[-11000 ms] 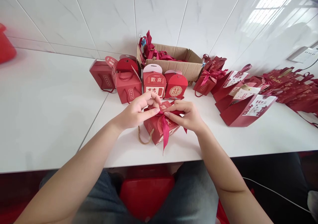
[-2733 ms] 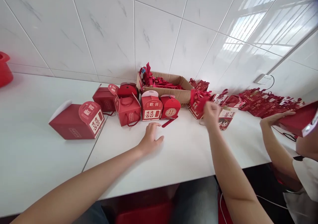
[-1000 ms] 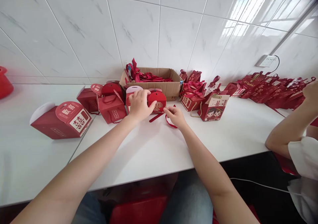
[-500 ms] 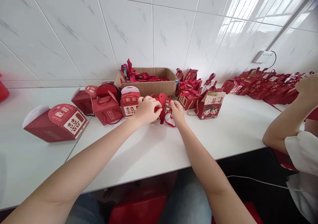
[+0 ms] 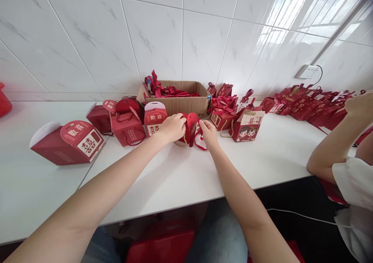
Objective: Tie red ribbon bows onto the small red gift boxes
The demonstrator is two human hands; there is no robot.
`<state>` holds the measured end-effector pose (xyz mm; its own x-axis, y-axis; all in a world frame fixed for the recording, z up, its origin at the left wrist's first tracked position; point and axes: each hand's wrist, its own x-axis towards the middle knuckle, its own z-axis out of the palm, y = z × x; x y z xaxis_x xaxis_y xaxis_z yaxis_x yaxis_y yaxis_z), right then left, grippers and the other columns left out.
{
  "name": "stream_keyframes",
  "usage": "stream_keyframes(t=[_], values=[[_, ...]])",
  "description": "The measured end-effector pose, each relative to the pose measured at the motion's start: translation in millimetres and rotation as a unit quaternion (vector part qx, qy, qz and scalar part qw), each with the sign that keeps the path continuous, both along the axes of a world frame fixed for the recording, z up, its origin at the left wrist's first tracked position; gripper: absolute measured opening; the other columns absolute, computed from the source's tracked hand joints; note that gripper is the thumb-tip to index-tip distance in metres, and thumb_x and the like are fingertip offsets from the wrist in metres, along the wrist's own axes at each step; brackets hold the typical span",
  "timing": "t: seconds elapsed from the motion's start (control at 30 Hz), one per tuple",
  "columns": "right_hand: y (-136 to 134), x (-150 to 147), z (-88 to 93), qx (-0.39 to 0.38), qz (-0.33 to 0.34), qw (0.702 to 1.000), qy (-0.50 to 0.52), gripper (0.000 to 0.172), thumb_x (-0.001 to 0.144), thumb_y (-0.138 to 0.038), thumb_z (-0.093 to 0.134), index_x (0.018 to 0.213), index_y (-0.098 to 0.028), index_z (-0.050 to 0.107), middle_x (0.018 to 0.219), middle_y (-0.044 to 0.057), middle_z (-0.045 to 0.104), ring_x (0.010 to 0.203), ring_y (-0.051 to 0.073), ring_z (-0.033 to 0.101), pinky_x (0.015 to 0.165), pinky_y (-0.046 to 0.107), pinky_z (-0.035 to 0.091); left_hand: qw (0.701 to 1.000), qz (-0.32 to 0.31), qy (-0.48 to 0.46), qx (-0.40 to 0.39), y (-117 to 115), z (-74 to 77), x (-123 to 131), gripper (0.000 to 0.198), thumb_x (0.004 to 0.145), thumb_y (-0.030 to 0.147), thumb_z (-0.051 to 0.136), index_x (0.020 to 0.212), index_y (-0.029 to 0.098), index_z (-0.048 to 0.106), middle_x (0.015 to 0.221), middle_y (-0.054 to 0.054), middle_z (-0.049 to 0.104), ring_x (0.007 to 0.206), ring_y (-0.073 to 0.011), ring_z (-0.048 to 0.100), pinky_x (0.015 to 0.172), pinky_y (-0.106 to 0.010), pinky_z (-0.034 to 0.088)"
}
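A small red gift box (image 5: 191, 124) with a rounded flap and gold cord stands on the white table between my hands, partly hidden by my fingers. My left hand (image 5: 173, 128) is closed on the box's left side, its fingers curled at the top edge. On the other side, my right hand (image 5: 208, 133) pinches a red ribbon (image 5: 199, 142), which loops down to the tabletop beside the box. Just left of my left hand is a red gift box with white lettering (image 5: 154, 116).
Behind my hands an open cardboard box (image 5: 180, 104) holds red ribbons. Several red boxes (image 5: 128, 129) stand to the left, and a box with cartoon faces (image 5: 247, 125) to the right. At far right, another person's arm (image 5: 329, 146) rests on the table (image 5: 180, 177).
My right hand's fingers have come together on the ribbon; they were more spread before. My left hand has drawn slightly left from the flap, showing more of the box and its gold cord.
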<state>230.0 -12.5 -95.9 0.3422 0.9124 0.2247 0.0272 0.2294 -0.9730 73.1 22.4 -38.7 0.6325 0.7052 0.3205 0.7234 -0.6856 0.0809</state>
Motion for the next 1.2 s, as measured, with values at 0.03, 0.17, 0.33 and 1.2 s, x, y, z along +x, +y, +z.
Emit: stream_keyframes(t=[0.03,0.17,0.33,1.2], values=[[-1,0,0.8,0.001,0.0,1.0,-0.007,0.039,0.077,-0.059,0.056,0.068,-0.021,0.055,0.065,-0.001,0.054,0.061,0.012,0.051,0.054,0.025,0.042,1.0,-0.002,0.001,-0.001,-3,-0.8,-1,0.029,0.086,0.016,0.04,0.087,0.016,0.069,0.102,-0.012,0.064,0.096,-0.0273,0.062,0.082,-0.04,0.052],[-4,1,2.4,0.018,-0.012,0.999,-0.039,0.033,0.076,-0.05,0.06,0.062,-0.02,0.059,0.078,0.004,0.059,0.081,0.018,0.058,0.073,0.03,0.048,1.0,-0.007,-0.008,-0.01,-12,-5.0,-8,0.03,0.087,0.016,0.039,0.087,0.017,0.069,0.109,-0.013,0.063,0.105,-0.0303,0.059,0.087,-0.045,0.051],[-9,0,6.6,0.041,-0.014,0.996,-0.075,0.025,0.075,-0.039,0.063,0.058,-0.021,0.064,0.111,0.009,0.059,0.123,0.025,0.051,0.103,0.036,0.039,0.999,-0.014,-0.035,-0.014,-27,-9.7,-17,0.029,0.088,0.017,0.04,0.093,0.016,0.069,0.119,-0.013,0.06,0.115,-0.0313,0.053,0.094,-0.046,0.05],[-51,-33,22.6,0.117,0.271,0.945,-0.139,0.04,0.078,-0.041,0.072,0.054,-0.018,0.05,0.088,0.003,0.049,0.078,0.014,0.05,0.071,0.031,0.042,0.976,-0.091,-0.148,-0.13,-74,18.6,-74,0.016,0.088,0.028,0.05,0.099,0.02,0.058,0.106,-0.007,0.058,0.105,-0.0242,0.052,0.092,-0.04,0.045]])
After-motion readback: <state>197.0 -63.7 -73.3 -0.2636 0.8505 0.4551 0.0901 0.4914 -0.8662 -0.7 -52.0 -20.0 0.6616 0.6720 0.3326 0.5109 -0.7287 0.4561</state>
